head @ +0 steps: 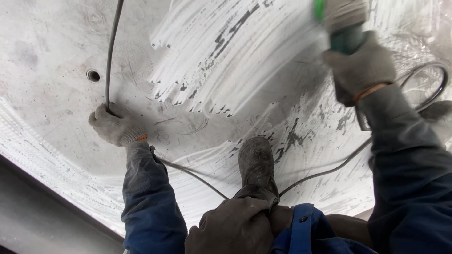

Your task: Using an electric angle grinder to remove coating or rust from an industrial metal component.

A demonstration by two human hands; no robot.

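Observation:
My left hand (113, 124), in a grey knit glove, rests on a large grey metal plate (52, 56) and is closed around a dark cable (111, 51) that runs up and away from it. My right hand (360, 68), also gloved, grips the teal body of a hand-held power tool (343, 23) at the top right; the tool's head is blurred and cut off by the frame edge. Bright ground streaks (226, 51) cover the plate between the two hands.
My dusty boot (256, 162) stands on the plate at centre, with my knee below it. The cable loops behind the boot and coils at the right edge (431, 75). A small round hole (93, 75) sits upper left. The plate's edge (56, 193) drops off lower left.

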